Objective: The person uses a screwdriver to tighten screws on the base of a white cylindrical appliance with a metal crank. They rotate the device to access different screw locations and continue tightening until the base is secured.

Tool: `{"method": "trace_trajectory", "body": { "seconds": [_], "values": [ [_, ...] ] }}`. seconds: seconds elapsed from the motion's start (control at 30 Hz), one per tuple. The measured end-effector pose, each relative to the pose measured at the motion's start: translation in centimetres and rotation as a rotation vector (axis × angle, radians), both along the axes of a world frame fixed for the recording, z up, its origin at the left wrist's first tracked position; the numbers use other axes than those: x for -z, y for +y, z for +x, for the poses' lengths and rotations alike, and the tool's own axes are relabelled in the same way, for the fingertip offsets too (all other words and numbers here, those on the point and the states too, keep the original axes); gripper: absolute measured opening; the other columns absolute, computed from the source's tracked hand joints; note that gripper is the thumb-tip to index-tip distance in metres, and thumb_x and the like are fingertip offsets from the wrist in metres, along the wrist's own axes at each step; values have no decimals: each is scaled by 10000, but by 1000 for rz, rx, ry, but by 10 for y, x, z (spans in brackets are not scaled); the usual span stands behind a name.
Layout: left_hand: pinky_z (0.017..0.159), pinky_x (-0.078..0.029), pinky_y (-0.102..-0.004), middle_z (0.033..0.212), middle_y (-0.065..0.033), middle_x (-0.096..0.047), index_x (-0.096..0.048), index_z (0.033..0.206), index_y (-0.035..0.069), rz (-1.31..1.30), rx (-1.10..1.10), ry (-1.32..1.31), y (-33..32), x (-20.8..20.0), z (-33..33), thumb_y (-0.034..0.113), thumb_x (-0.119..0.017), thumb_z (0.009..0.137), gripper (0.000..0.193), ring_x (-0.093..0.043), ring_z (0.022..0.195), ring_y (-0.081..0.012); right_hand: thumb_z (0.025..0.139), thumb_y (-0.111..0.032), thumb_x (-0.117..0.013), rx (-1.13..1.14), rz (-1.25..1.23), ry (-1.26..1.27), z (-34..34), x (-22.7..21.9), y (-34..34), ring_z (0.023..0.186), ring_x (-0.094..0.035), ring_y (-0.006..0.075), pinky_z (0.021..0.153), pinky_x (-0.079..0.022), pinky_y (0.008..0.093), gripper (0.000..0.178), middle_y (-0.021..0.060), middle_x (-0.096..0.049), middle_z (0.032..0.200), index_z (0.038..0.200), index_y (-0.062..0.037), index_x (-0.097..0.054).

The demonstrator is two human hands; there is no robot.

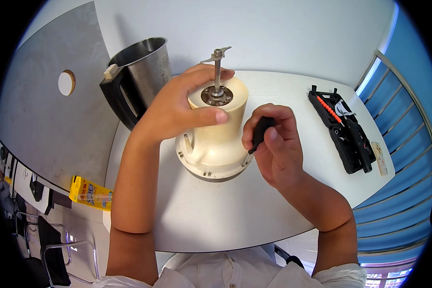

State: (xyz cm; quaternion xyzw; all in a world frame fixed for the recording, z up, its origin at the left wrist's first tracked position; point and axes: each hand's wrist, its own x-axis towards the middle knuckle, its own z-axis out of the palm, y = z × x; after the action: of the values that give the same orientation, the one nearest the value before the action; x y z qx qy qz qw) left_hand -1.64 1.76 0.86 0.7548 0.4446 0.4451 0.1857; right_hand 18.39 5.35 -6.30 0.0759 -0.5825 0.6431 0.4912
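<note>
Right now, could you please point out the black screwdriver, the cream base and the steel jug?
Black screwdriver (262,130): head view, on its handle.
Cream base (220,138): head view, on its front wall.
Steel jug (150,71): head view, on its metal side.

screwdriver tip (246,163): too small to tell | steel jug (153,68): lower part hidden | black chair (52,245): cut off lower left

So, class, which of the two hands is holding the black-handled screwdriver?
The right hand: it grips the screwdriver by its black handle. The left hand is instead wrapped around the upper part of the cream machine.
</note>
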Motion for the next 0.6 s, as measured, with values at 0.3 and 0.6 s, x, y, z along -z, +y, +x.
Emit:
{"method": "trace_trajectory", "body": {
  "seconds": [0.3,0.6],
  "values": [
    [1003,-333,-362,1205,-136,-538,-549,1169,-53,0,17,12,-1,0,1,522,-700,648,790,-472,1151,-251,1005,-218,-346,-144,-112,34,1,-1,-3,718,-490,141,672,-410,272,254,100,-530,898,1183,-54,-425],
    [1009,-332,-360,1197,-132,-541,-546,1181,-48,11,-20,-12,0,2,-1,526,-696,646,798,-487,1139,-252,993,-329,-377,-4,21,54,-2,1,-2,675,-463,131,620,-388,259,302,89,-517,874,1070,-50,-462]
  ]
}}
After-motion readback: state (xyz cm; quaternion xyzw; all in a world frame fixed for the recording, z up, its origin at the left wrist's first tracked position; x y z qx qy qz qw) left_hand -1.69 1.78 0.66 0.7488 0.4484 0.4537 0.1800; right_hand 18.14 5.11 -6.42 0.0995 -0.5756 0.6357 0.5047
